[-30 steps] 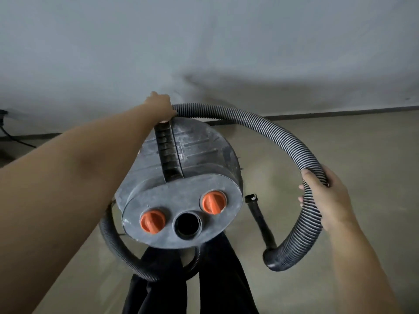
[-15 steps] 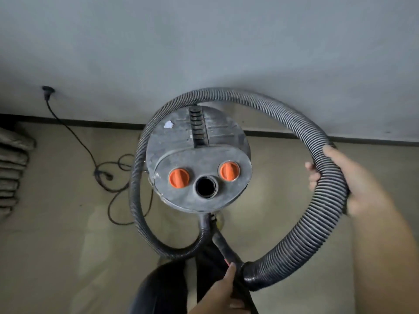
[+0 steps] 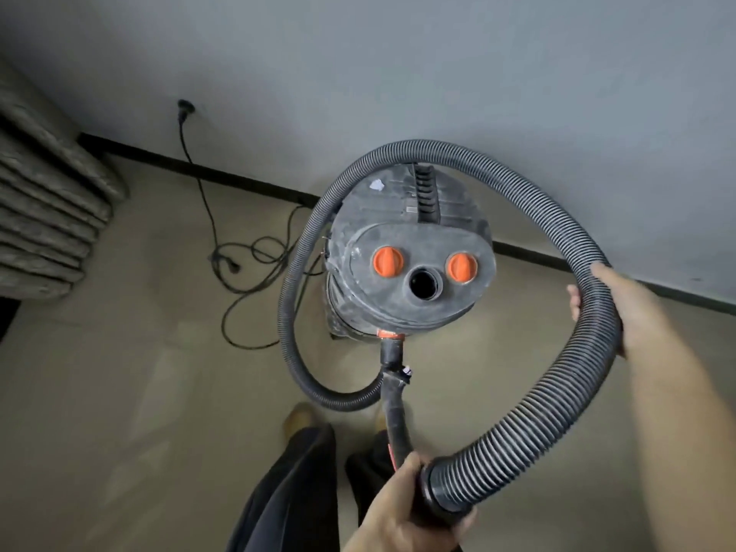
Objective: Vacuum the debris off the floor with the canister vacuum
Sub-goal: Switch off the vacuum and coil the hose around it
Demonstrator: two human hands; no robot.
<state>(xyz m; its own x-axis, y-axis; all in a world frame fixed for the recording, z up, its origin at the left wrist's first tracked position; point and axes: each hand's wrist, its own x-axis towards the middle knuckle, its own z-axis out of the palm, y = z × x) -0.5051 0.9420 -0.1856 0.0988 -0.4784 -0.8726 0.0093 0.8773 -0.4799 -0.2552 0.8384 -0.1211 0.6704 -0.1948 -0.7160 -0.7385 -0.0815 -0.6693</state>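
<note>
A dusty grey canister vacuum (image 3: 414,249) with two orange knobs and a round open port stands on the floor by the wall. Its ribbed black hose (image 3: 529,428) loops round the canister. My left hand (image 3: 402,507) grips the hose's end cuff and the black nozzle tube (image 3: 394,412) low in the view. My right hand (image 3: 613,300) holds the hose at the right side of the loop, fingers curled round it. No debris is visible on the floor.
A black power cord (image 3: 247,272) runs from a wall socket (image 3: 184,109) and lies tangled on the beige floor left of the vacuum. Stacked grey mats (image 3: 44,217) sit at the far left. My legs and shoes (image 3: 298,424) are below the canister.
My left hand left the canister's top handle and took hold of the hose end and nozzle tube. The view pulled back and shifted left; the right hand kept its hold on the hose.
</note>
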